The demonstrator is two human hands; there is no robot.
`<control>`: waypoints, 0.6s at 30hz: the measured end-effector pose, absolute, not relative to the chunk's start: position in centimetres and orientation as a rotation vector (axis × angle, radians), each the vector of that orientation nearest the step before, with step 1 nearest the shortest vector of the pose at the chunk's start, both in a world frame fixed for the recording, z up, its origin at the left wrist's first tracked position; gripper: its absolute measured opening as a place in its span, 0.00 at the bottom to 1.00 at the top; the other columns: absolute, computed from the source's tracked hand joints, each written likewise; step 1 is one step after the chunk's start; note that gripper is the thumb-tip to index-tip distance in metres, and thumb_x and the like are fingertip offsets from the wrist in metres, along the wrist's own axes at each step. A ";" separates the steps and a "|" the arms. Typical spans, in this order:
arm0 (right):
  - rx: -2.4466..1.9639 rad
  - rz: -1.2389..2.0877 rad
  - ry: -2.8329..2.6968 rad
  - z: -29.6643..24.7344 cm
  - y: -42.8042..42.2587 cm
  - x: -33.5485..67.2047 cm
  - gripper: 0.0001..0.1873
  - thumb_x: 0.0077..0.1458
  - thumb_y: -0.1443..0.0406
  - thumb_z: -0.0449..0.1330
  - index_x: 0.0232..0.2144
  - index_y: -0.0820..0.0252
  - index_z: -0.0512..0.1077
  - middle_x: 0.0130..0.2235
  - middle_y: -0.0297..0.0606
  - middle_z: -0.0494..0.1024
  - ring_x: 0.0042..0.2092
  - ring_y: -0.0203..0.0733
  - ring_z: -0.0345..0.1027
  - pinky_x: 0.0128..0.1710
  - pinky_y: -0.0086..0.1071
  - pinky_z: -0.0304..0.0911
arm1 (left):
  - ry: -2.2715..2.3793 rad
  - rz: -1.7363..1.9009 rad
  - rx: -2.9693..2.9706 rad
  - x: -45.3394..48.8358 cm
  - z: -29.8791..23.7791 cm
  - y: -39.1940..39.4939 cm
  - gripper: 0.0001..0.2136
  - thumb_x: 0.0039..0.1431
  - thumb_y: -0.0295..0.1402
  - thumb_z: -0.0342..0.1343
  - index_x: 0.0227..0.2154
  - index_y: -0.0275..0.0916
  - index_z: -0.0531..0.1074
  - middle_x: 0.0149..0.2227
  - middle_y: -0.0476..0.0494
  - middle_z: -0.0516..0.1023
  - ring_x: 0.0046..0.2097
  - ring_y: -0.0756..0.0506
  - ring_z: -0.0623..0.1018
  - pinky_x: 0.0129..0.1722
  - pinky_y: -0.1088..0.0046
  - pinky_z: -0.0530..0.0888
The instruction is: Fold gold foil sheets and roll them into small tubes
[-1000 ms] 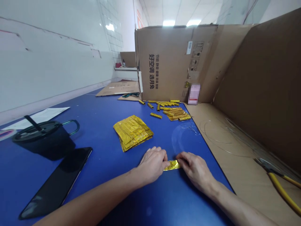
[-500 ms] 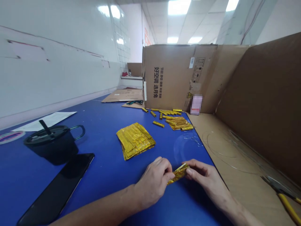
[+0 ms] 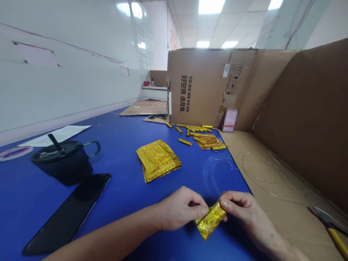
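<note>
Between my two hands is a piece of shiny gold foil [image 3: 211,222], partly folded over, its broad face turned up toward me. My left hand [image 3: 183,209] pinches its left edge between thumb and fingers. At the upper right corner, my right hand [image 3: 241,206] grips it with the thumb on top and fingers beneath. Beyond my left hand lies a stack of flat gold foil sheets [image 3: 159,159] on the blue table [image 3: 119,217]. Farther off are several narrow rolled gold foil pieces [image 3: 185,142], some lying on another small pile of foil [image 3: 210,140].
On the left stand a dark lidded mug [image 3: 63,163] with a straw, a black phone [image 3: 67,214], a tape roll [image 3: 15,153] and white paper [image 3: 58,135]. Cardboard walls [image 3: 201,87] rise behind and right. Pliers [image 3: 330,224] and loose thin wire [image 3: 269,181] lie on the right-hand cardboard.
The foil in my hands has gone from a narrow folded strip to a wider, opened face tilted downward. Both hands have shifted slightly, and the camera view has moved a little.
</note>
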State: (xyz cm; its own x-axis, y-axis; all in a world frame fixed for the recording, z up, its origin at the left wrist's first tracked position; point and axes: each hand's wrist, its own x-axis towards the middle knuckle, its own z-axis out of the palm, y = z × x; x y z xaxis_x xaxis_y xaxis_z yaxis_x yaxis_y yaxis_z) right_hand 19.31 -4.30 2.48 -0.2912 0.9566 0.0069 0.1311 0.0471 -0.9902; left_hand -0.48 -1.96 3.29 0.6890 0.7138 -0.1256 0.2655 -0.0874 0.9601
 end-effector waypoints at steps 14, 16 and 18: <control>-1.141 1.389 -1.403 1.9 -4.7 18.4 0.14 0.48 0.57 0.57 0.21 0.62 0.69 0.16 0.31 0.68 0.21 0.33 0.60 0.24 0.27 0.55 | 1.076 0.457 1.794 0.2 2.8 -3.5 0.07 0.44 0.33 0.50 0.23 0.35 0.69 0.20 0.53 0.67 0.22 0.54 0.64 0.19 0.82 0.59; -1.144 1.397 -1.354 1.8 -4.9 17.9 0.15 0.48 0.56 0.56 0.21 0.62 0.67 0.15 0.31 0.68 0.19 0.32 0.59 0.22 0.26 0.54 | 1.133 0.467 1.829 0.5 3.1 -4.1 0.06 0.45 0.32 0.49 0.22 0.36 0.68 0.19 0.54 0.67 0.21 0.55 0.64 0.19 0.82 0.58; -1.156 1.397 -1.315 1.7 -5.0 17.5 0.15 0.48 0.55 0.57 0.22 0.61 0.66 0.14 0.30 0.67 0.18 0.31 0.59 0.20 0.26 0.54 | 1.172 0.483 1.862 0.8 3.3 -4.7 0.05 0.46 0.31 0.49 0.21 0.36 0.67 0.18 0.55 0.66 0.20 0.55 0.62 0.19 0.81 0.57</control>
State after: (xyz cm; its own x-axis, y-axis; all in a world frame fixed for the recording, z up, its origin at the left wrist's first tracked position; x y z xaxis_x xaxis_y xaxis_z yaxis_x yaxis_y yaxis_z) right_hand 17.47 -4.98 1.72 -0.1888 0.9801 -0.0615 0.0019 -0.0622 -0.9981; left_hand 0.84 -4.67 3.34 0.4839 0.8676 -0.1149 0.5348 -0.1892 0.8235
